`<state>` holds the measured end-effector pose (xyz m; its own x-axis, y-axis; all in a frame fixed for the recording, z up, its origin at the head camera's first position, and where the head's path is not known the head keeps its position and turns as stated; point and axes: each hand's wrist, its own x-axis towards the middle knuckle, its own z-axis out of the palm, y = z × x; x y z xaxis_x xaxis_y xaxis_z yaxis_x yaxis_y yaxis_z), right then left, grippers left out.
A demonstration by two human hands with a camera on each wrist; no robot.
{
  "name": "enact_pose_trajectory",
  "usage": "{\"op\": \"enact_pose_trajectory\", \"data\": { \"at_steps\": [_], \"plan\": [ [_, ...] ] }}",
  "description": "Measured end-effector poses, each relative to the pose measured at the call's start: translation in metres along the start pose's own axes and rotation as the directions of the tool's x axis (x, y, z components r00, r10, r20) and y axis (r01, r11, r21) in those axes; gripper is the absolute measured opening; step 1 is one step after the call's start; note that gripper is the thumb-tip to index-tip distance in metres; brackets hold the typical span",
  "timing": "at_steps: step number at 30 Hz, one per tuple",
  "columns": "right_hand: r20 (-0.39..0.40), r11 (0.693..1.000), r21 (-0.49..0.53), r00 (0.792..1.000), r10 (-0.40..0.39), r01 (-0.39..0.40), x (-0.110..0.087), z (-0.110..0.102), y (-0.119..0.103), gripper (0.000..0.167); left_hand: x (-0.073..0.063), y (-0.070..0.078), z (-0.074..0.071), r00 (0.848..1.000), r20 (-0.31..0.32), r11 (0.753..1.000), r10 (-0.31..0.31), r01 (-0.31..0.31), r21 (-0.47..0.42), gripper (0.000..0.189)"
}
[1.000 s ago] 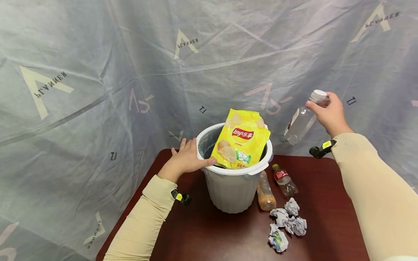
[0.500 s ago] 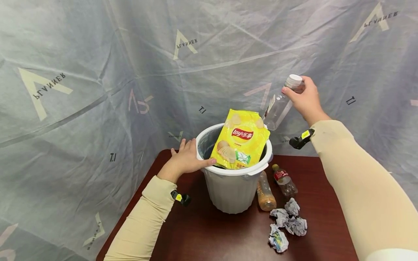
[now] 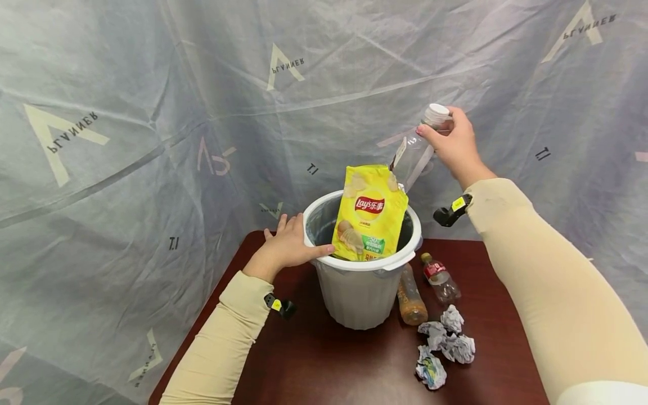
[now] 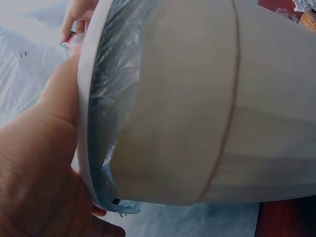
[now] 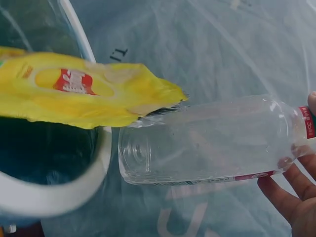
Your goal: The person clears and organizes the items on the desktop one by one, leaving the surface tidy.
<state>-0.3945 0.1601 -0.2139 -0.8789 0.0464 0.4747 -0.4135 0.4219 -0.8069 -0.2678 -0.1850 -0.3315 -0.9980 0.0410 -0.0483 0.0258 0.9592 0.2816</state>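
A yellow chip bag [image 3: 372, 222] stands tilted in the mouth of the pale grey trash bin [image 3: 354, 295], its top sticking out above the white rim. My right hand [image 3: 455, 146] pinches a clear plastic bottle [image 3: 416, 160] near its white cap. The bottle slants down to the left, its base against the bag's upper right edge; in the right wrist view the bottle [image 5: 212, 140] looks uncrushed and transparent. On the bin's left, my left hand [image 3: 291, 244] rests on the rim, fingers straight and thumb along the front. A plastic liner [image 4: 116, 84] shows under the rim.
Right of the bin lie an orange-tinted bottle [image 3: 412, 304] and a red-labelled bottle [image 3: 440, 278]. Several crumpled paper balls [image 3: 458, 349] lie nearer on the dark red table [image 3: 314, 371]. A grey printed curtain [image 3: 152, 140] hangs behind.
My right hand has carried the clear bottle left and up to the bin, and the bag's top has shifted left and stands more upright. The left hand stays put.
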Motion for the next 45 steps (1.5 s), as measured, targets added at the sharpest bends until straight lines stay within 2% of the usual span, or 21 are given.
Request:
{"op": "enact_pose_trajectory", "data": {
  "at_steps": [9,15,22,31,35,45],
  "plan": [
    [0.1,0.999,0.045,0.995,-0.027,0.022,-0.009,0.021,-0.009,0.067,0.0,0.002,0.003,1.0,0.014,1.0,0.004,-0.004,-0.002,0.131],
    [0.153,0.995,0.098,0.987,-0.048,0.034,-0.012,0.031,-0.015,0.064,-0.001,0.003,-0.001,1.0,0.014,1.0,0.01,-0.01,0.006,0.132],
    [0.199,0.99,0.132,0.977,-0.074,0.048,-0.017,0.042,-0.022,0.062,-0.005,0.005,-0.006,1.0,0.026,1.0,0.005,-0.006,0.028,0.13],
    [0.249,0.987,0.147,0.964,-0.097,0.062,-0.025,0.058,-0.022,0.061,-0.006,0.005,-0.006,0.999,0.033,0.999,-0.006,0.005,0.033,0.129],
    [0.288,0.987,0.136,0.949,-0.125,0.089,-0.031,0.067,-0.023,0.062,-0.006,0.005,-0.006,1.0,0.03,1.0,0.0,-0.001,0.031,0.128],
    [0.43,0.991,0.057,0.892,-0.136,0.123,-0.054,0.095,-0.013,0.06,-0.006,0.005,-0.004,1.0,0.017,1.0,0.008,-0.008,0.015,0.13]
  ]
}}
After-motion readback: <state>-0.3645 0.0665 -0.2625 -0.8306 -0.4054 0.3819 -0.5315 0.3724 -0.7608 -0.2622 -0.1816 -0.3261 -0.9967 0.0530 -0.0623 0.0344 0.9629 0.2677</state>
